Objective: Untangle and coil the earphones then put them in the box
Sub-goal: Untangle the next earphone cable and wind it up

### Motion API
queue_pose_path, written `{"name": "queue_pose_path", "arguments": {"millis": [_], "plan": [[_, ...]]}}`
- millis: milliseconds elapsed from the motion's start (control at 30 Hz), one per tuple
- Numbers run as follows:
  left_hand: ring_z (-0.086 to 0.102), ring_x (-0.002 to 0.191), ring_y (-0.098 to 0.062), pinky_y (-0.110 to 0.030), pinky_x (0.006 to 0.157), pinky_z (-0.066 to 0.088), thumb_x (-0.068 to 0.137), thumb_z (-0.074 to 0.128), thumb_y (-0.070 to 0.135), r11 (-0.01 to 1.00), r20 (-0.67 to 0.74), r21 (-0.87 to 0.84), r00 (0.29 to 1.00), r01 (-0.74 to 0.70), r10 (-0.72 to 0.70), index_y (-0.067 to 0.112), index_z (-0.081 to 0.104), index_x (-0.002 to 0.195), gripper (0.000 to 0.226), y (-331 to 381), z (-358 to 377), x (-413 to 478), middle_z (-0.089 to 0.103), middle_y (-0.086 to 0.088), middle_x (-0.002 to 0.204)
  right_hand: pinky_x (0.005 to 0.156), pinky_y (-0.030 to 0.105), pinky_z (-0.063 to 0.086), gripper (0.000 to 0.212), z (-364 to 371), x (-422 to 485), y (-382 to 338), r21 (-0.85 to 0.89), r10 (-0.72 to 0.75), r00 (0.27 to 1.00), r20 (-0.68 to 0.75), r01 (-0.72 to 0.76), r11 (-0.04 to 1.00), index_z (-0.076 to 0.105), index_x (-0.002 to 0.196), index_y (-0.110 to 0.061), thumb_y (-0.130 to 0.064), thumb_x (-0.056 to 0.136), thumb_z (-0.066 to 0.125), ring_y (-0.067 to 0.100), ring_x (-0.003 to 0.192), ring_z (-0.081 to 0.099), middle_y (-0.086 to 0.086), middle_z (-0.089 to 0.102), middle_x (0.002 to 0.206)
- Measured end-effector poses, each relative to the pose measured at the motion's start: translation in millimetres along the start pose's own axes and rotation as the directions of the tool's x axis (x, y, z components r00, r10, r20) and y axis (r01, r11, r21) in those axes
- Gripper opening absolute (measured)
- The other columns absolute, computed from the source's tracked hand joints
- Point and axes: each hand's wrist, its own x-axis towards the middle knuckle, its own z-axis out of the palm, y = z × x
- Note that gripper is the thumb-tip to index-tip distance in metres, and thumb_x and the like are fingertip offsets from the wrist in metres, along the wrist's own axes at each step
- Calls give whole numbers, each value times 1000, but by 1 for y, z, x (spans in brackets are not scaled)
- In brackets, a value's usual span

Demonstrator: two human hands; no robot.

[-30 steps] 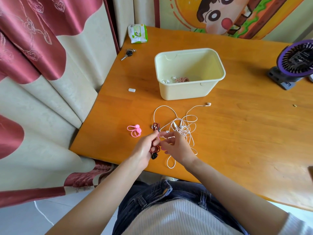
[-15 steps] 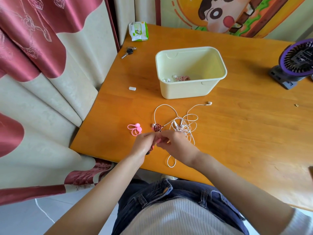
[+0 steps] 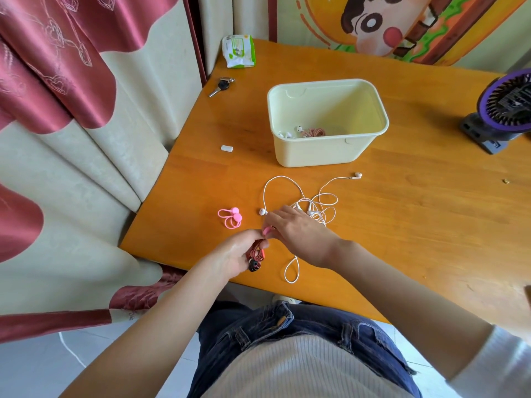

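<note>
Table (image 3: 431, 225) | box (image 3: 316, 152): earbuds (image 3: 298, 129), pink coil (image 3: 313, 132) (front) | left hand (image 3: 234, 254) grips red earphones (image 3: 257, 252) | right hand (image 3: 301, 234) pinches pink tie (image 3: 266, 231)

Bundled red earphones (image 3: 256, 252) nearest, tangled white earphones (image 3: 313, 206) beyond, open cream box (image 3: 316, 152) farthest.

Table (image 3: 431, 225): orange wood, grain showing through, varnish giving off a soft sheen.
Box (image 3: 316, 155): pale yellow plastic, smooth, shining faintly.
White earphones (image 3: 316, 201): smooth coated cord, looking glossy.
Red earphones (image 3: 256, 253), in the left hand (image 3: 234, 258): cord looking cloth-braided, matt, rough.
Pink ties (image 3: 231, 218): looking rubbery, matt.
Pink tie (image 3: 266, 231), pinched in the right hand (image 3: 301, 237): looking the same.
Key (image 3: 219, 87): bare metal, glinting.
Packet (image 3: 239, 51): glossy film, crinkling.
Curtain (image 3: 57, 67): satin cloth, red parts gleaming.
Jeans (image 3: 258, 334): denim, looking matt.
</note>
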Motion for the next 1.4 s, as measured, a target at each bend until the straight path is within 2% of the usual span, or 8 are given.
{"name": "queue_pose_path", "arguments": {"millis": [200, 467, 633, 867, 1000, 1067, 1167, 1400], "plan": [[43, 36, -4, -22, 52, 30, 89, 59, 11, 981, -9, -194, 1000, 11, -13, 15, 56, 70, 19, -6, 5, -2, 52, 4, 49, 79, 20, 31, 18, 4, 1, 1, 27, 77, 997, -30, -76, 997, 54, 111, -11, -16, 101, 39, 20, 97, 44, 5, 57, 108], [43, 62, -12, -26, 59, 33, 88, 63, 22, 928, -115, -366, 993, -75, 35, 15, 55, 68, 22, -14, 28, -7, 51, 2, 66, 76, 26, 40, 16, 12, 2, -2, 205, 245, 946, -214, -202, 958, 62, 102, -4, -13, 96, 49, 26, 93, 50, 9, 63, 99], [50, 80, -16, -29, 75, 39, 84, 68, 27, 866, -135, -476, 986, -153, 100, 17, 64, 79, 12, -18, 34, -12, 52, 1, 75, 75, 24, 43, 15, 11, 0, -3, 341, 302, 912, -278, -200, 919, 67, 96, -6, -8, 94, 51, 22, 89, 55, 5, 65, 94], [54, 83, -4, -18, 70, 40, 85, 65, 33, 883, -282, -260, 906, -390, 316, 33, 69, 80, 6, -19, 32, -18, 68, 16, 79, 75, 26, 51, 23, 9, -2, -6, 383, 276, 909, -313, -146, 912, 69, 102, -9, -9, 95, 48, 18, 84, 62, 6, 67, 92], [59, 63, 8, -3, 56, 40, 90, 60, 31, 844, -253, -90, 832, -529, 494, 28, 71, 92, 11, -22, 28, -21, 67, 22, 63, 70, 22, 49, 16, 4, 0, -8, 486, 373, 892, -257, -214, 847, 57, 109, -8, -14, 95, 51, 15, 76, 62, 5, 69, 91], [46, 48, -1, -7, 48, 33, 94, 56, 28, 820, -217, -3, 801, -572, 558, 19, 72, 93, 19, -25, 25, -20, 53, 18, 46, 69, 20, 49, 10, 3, 0, -6, 536, 403, 887, -224, -234, 811, 54, 100, -9, -12, 92, 57, 15, 75, 63, 2, 69, 88], [24, 50, -6, -16, 47, 23, 96, 51, 24, 783, -169, 78, 766, -617, 620, 10, 70, 92, 24, -29, 20, -18, 30, 13, 44, 68, 15, 50, 5, 4, -1, -3, 538, 402, 891, -213, -237, 809, 61, 91, -8, -9, 87, 63, 13, 76, 64, -5, 65, 84], [26, 49, -5, -13, 46, 24, 98, 46, 20, 739, -116, 110, 730, -664, 673, 17, 66, 90, 22, -27, 17, -17, 38, 14, 44, 69, 20, 52, 4, 5, 1, -5, 548, 425, 881, -207, -255, 797, 63, 91, -12, -15, 88, 63, 13, 75, 64, 2, 69, 84]]}}
